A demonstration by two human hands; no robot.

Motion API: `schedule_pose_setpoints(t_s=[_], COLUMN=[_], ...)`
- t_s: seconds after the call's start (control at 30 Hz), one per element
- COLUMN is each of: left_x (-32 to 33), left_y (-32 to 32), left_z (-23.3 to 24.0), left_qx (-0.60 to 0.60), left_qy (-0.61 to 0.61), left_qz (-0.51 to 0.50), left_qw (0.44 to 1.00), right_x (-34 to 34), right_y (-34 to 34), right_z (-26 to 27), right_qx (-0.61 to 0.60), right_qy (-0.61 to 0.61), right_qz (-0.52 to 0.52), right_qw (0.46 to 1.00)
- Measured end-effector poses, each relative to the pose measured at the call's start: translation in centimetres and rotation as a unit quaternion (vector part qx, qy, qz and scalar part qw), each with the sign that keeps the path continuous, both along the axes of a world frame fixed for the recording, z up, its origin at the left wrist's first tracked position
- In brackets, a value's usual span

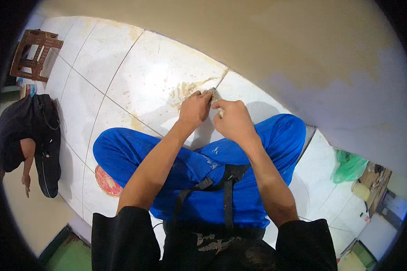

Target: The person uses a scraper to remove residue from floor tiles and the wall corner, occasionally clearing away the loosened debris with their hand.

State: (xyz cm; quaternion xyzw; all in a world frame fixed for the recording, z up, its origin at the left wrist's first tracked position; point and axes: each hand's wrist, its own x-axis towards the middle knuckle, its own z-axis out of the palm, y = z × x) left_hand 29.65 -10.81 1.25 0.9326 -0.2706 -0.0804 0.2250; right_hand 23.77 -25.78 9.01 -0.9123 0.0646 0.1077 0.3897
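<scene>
I sit cross-legged on white floor tiles beside a wall. My right hand grips the pale handle of a small hand tool. Its flat, paste-smeared head points away from me and looks like a scraper. My left hand is curled against the left side of that head; whether its fingers also hold something is hidden. To the left of my hands, beige paste is smeared on the tile, with a streak running along a tile joint towards the wall.
The beige and lilac wall rises close ahead and to the right. A person in black is at the left, near a brown stool. A red round object lies by my left knee. A green plastic bag is at the right.
</scene>
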Motion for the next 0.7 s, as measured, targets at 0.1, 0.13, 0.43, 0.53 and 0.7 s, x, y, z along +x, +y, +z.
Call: schedule_pose_setpoints(t_s=[0.1, 0.13, 0.43, 0.53, 0.7], left_x=[2.2, 2.6, 3.0, 2.4, 2.4], left_y=[-0.2, 0.0, 0.4, 0.4, 0.7], left_z=[-0.1, -0.1, -1.5, -1.1, -1.3], left_qx=[0.01, 0.005, -0.003, 0.008, 0.014], left_qy=[-0.014, -0.039, -0.019, 0.007, 0.009], left_qz=[0.001, -0.001, 0.049, 0.037, 0.031], left_qw=[1.0, 0.999, 0.999, 0.999, 0.999], right_x=[1.4, 1.6, 2.1, 1.5, 1.6], right_y=[0.2, 0.5, 0.5, -0.1, 0.4], right_z=[-0.4, -0.7, -0.5, -1.2, -0.1], right_qx=[0.018, 0.016, 0.028, -0.015, 0.006], right_qy=[-0.053, -0.071, -0.113, -0.11, -0.07], right_qz=[-0.003, -0.012, -0.001, 0.036, 0.029], right_qw=[0.998, 0.997, 0.993, 0.993, 0.997])
